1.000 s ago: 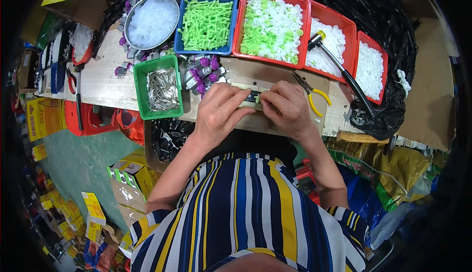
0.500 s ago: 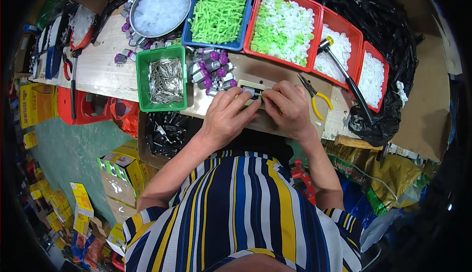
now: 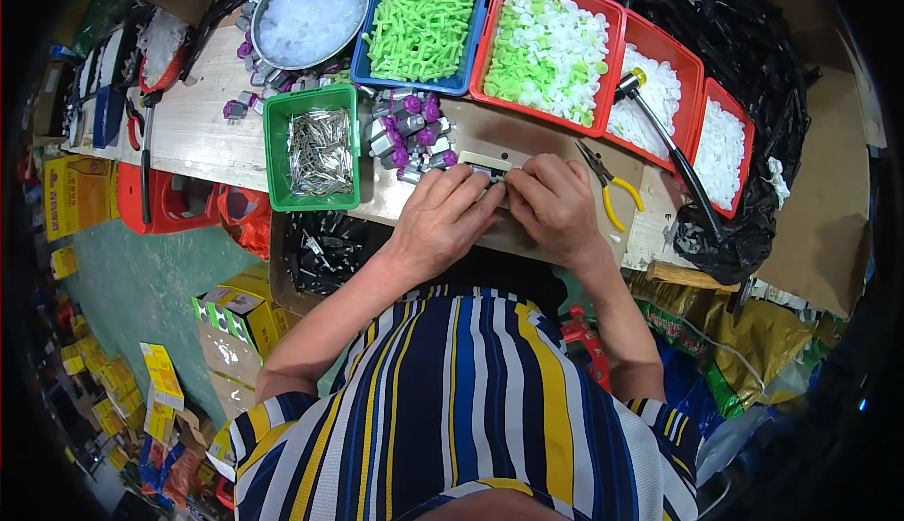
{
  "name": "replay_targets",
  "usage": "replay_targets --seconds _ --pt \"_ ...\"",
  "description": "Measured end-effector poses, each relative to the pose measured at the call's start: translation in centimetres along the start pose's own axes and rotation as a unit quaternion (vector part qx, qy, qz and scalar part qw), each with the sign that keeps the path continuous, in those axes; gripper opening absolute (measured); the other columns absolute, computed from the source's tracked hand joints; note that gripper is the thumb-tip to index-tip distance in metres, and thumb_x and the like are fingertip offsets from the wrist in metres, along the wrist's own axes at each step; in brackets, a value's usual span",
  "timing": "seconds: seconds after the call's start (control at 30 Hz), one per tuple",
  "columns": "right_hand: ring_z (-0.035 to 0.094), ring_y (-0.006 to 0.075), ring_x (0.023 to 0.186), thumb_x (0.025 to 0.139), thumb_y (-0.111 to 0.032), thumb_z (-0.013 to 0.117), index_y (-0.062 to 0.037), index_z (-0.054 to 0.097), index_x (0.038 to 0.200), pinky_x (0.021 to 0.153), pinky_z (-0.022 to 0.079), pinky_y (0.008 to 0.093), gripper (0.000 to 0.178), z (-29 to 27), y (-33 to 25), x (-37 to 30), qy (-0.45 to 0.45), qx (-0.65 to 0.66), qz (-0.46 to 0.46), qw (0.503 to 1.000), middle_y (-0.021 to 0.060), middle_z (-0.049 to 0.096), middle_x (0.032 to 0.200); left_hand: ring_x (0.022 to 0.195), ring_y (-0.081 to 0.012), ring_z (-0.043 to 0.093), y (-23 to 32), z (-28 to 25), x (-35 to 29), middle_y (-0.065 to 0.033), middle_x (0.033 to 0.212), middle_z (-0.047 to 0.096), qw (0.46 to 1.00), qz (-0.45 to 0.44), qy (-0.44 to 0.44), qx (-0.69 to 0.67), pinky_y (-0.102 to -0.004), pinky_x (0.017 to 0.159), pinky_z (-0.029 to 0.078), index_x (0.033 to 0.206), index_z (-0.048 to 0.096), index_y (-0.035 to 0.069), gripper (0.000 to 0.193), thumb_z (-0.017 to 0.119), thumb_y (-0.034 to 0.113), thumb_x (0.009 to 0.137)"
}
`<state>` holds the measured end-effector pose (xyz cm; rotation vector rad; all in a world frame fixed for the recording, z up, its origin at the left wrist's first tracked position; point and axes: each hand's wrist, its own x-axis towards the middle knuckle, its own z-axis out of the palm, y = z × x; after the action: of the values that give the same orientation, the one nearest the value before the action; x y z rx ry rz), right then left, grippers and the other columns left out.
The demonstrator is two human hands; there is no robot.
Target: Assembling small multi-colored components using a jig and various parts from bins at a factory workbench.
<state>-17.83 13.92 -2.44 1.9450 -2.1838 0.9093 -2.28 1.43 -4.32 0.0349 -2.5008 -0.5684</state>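
Note:
My left hand [image 3: 440,215] and my right hand [image 3: 554,208] meet over a small cream block with a dark slot [image 3: 487,162] at the table's near edge. The left fingers are bent together over the block's near side; what they press on is hidden. At the right fingertips, pinched together, shows a sliver of a small light-green plastic piece [image 3: 499,179]. Beside the left hand lies a heap of grey-and-purple parts [image 3: 407,132]. Pliers with yellow handles [image 3: 612,185] lie open just right of my right hand.
A green bin [image 3: 273,149] holds metal pins. Behind stand a blue bin of green pieces [image 3: 419,29], a metal bowl [image 3: 311,17] and red bins [image 3: 617,78] of white and green caps. A black-handled hammer [image 3: 673,149] lies across the red bins. Black parts pile up behind.
Both hands stay at the cream block with only slight finger shifts. The green piece at the right fingertips shows less. The whole view has shifted slightly.

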Motion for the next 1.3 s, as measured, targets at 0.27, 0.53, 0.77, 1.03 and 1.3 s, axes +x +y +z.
replay_targets --seconds 0.27,0.53,0.77,1.03,1.3 --pt "0.061 0.0236 0.077 0.072 -0.003 0.074 -0.0057 0.066 0.090 0.067 0.044 0.0361 0.019 -0.1 0.2 0.5 -0.012 0.050 0.017 0.999 0.0051 0.058 0.082 0.104 -0.0280 0.056 -0.2 0.4 0.0 -0.0099 0.111 0.057 1.000 0.013 -0.003 0.019 -0.0381 0.080 0.046 0.108 0.066 -0.003 0.037 0.075 0.009 0.074" --pt "0.062 0.0266 0.073 0.074 0.001 0.074 -0.0045 0.067 0.089 0.064 0.048 0.0361 0.017 0.0 0.3 0.4 0.003 0.107 0.062 0.992 0.0078 0.058 0.081 0.104 -0.0271 0.056 -0.1 1.1 0.0 -0.0098 0.110 0.057 0.999 0.023 0.010 0.020 -0.0372 0.080 0.046 0.108 0.065 -0.003 0.034 0.073 0.010 0.077" --pt "0.062 0.0263 0.072 0.075 0.001 0.073 -0.0031 0.068 0.089 0.063 0.048 0.0359 0.016 -0.5 0.2 0.1 0.016 0.120 0.075 0.990 0.0090 0.060 0.082 0.104 -0.0271 0.057 0.2 0.9 0.0 -0.0106 0.108 0.058 0.999 0.017 0.018 0.034 -0.0377 0.082 0.047 0.107 0.065 -0.002 0.033 0.073 0.009 0.078" --pt "0.065 0.0243 0.074 0.076 0.004 0.073 -0.0010 0.069 0.090 0.064 0.049 0.0326 0.015 -3.3 1.3 -1.5 0.045 0.067 0.116 0.990 0.0106 0.064 0.086 0.102 -0.0320 0.059 0.3 -2.3 -0.1 -0.0126 0.105 0.061 0.999 -0.008 0.052 -0.007 -0.0406 0.084 0.051 0.109 0.069 0.000 0.038 0.078 0.003 0.073" --pt "0.065 0.0215 0.073 0.083 0.005 0.069 0.0035 0.067 0.094 0.063 0.050 0.0296 0.012 -9.3 3.8 -3.5 0.057 -0.047 0.187 0.980 0.0116 0.065 0.088 0.094 -0.0327 0.059 -3.9 -10.7 -1.6 -0.0139 0.094 0.062 0.972 -0.170 0.060 0.153 -0.0410 0.081 0.049 0.097 0.069 -0.001 0.019 0.072 -0.003 0.079"
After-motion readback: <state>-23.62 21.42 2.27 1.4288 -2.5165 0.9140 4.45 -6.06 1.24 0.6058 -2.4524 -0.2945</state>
